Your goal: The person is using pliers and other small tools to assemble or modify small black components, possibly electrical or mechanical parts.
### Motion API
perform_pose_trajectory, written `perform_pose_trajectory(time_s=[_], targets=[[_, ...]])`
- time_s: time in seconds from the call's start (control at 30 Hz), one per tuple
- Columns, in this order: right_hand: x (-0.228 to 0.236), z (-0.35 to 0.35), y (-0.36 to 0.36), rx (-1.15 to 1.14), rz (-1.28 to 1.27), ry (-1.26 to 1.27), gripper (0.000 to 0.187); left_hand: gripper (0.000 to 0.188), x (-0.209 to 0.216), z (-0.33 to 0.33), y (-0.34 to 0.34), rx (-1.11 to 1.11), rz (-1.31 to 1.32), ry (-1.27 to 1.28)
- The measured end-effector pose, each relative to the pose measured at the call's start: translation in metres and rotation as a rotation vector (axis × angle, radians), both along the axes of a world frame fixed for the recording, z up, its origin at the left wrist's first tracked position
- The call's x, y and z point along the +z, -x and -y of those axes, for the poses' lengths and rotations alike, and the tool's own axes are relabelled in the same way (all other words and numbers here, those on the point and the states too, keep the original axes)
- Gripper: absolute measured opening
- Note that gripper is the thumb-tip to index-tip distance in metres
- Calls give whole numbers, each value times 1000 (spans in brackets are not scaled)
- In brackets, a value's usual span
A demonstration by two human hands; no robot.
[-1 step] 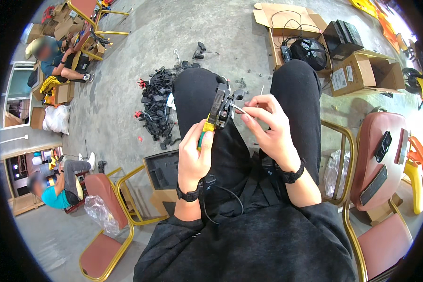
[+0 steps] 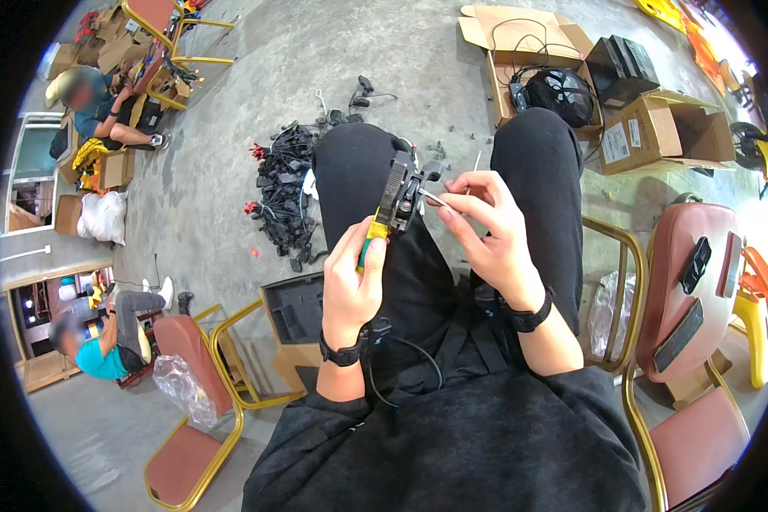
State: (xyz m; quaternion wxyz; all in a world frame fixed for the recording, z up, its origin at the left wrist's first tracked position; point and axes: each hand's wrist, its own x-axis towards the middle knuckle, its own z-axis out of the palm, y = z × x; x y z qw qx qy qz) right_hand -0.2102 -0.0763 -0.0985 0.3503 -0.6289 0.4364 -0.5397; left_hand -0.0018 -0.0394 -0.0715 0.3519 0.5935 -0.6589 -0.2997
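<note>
Nothing clearly shifts between the two pictures: both hands keep the same hold, so the handwork appears to stand at the same point, with no sign of a part coming loose or seating. The left hand (image 2: 352, 277) has its fingers wrapped around a yellow-and-green handle (image 2: 375, 232), thumb pressed along its near side. Beyond the handle sits a dark metal-and-plastic assembly (image 2: 401, 194), held up over the lap beside the left knee; whether handle and assembly are one piece cannot be told. The right hand (image 2: 493, 235) pinches a thin silver rod (image 2: 430, 197) between thumb and forefinger, the other fingers curled loosely, and the rod's far end reaches the assembly's right side. Its exact seating there is too small to make out. Steadying on the left and fine fingertip control on the right seem to be what the moment calls for. On the floor past the left knee lies a heap of black cabled parts (image 2: 286, 183), some with red ends, apart from both hands.
</note>
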Motion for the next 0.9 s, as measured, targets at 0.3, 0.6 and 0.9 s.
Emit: perform_pose_trajectory(time_s=[0.3,0.6,0.9], targets=[[0,1,0,-62,-218,137,25,32,5,2,-7,-8,-36,-96],[1,-1,1,-158,-386,251,30,41,4,2,2,9,-14,22],[9,-1,15,436,598,-778,39,35,1,2,-1,-25,8,25]])
